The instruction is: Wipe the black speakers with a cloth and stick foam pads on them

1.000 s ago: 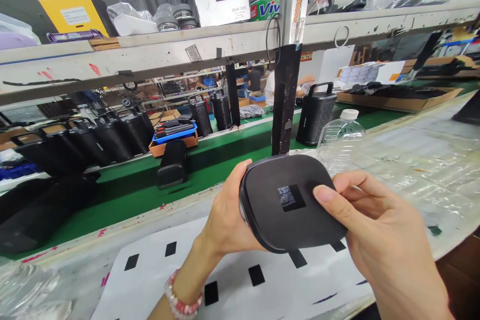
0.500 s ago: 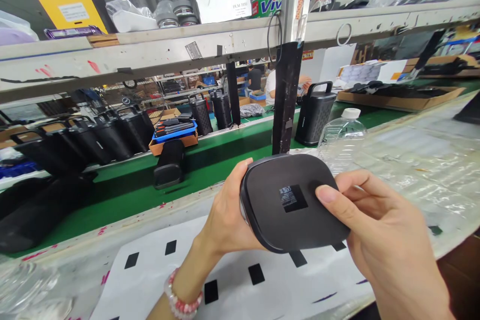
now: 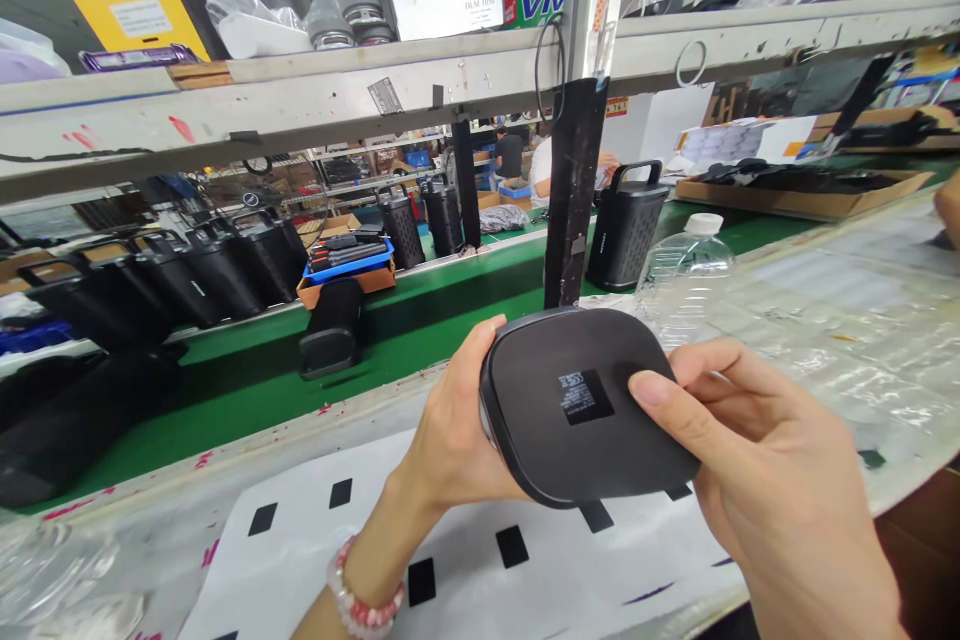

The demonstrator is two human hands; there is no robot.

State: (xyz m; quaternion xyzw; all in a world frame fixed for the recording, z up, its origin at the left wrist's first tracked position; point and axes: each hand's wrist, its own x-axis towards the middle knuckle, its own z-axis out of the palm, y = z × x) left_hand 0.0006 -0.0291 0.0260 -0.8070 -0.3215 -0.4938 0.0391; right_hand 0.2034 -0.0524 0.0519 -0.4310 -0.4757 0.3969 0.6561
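Note:
My left hand (image 3: 456, 420) is wrapped around the side of a black portable speaker (image 3: 540, 465) and holds it up with its flat, rounded base facing me. A small black square label (image 3: 589, 397) with pale print sits near the middle of that base. My right hand (image 3: 765, 450) grips the speaker's right end, the thumb pressed on the base and the index finger bent at the rim. The rest of the speaker's body is hidden behind the base. Underneath lies a white sheet (image 3: 315, 560) bearing several black square labels (image 3: 513, 547).
Behind runs a green conveyor belt (image 3: 225, 390) with a dark speaker (image 3: 331, 330) lying on it. A clear plastic bottle (image 3: 686, 270) and an upright handled speaker (image 3: 628, 225) stand beyond my hands. A metal post (image 3: 574, 190) supports the overhead shelf (image 3: 315, 95). Another person's hand (image 3: 949, 210) shows at the right edge.
My hands and the held speaker stay almost still. The speaker lying on the belt has shifted slightly left, and another person's hand has appeared at the right edge.

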